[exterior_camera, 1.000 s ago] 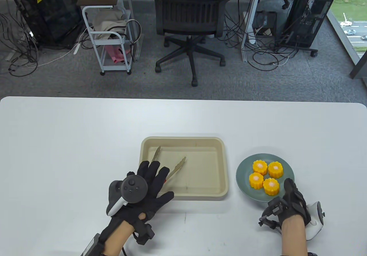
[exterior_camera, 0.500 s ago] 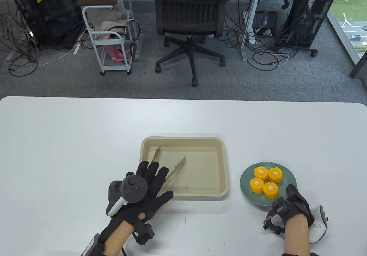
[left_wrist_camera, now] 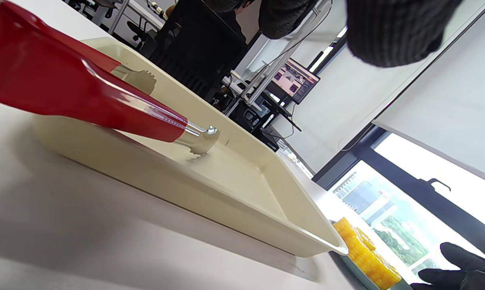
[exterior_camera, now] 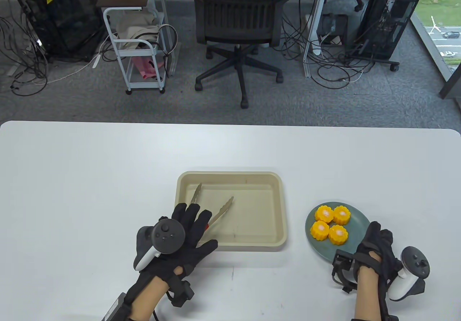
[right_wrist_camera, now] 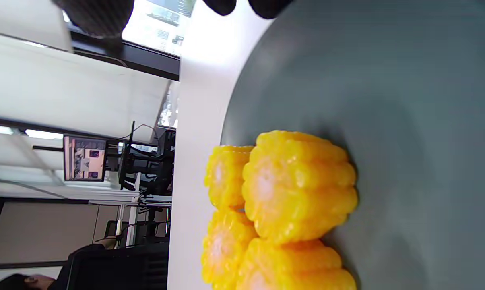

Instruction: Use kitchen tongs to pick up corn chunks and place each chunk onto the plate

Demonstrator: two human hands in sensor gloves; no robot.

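Observation:
Several yellow corn chunks sit bunched together on the grey-green plate, right of the tray. My right hand grips the plate's near-right rim. The wrist view shows the corn chunks close up on the plate. The tongs lie spread apart in the beige tray, their red handle resting on the tray's near-left rim. My left hand hovers over that handle with fingers spread and straight, holding nothing.
An office chair, a white cart and computer towers stand on the floor beyond the table's far edge. The white table stretches bare to the left and behind the tray.
My right hand has slid the plate with the corn to the right and slightly nearer, its wrist turning outward. The left hand and tongs have stayed still.

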